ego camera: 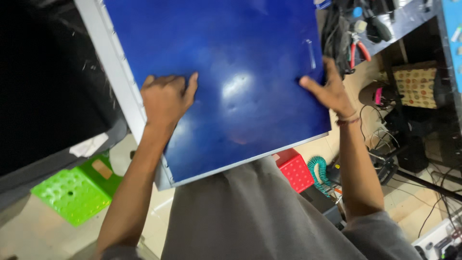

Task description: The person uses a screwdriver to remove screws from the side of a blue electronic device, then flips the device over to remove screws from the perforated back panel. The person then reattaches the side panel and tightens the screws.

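I see the blue panel (240, 72) held up in front of my chest, its long side running away from me, tilted to the right. My left hand (166, 98) lies curled on its face near the grey left edge; my right hand (329, 89) grips the right edge, thumb on top.

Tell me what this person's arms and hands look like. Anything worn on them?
Both forearms are bare. Short grey sleeves end near the upper arms, part of a grey shirt. The right hand has a thin reddish thread band at the wrist. The left hand shows no ring, watch or glove.
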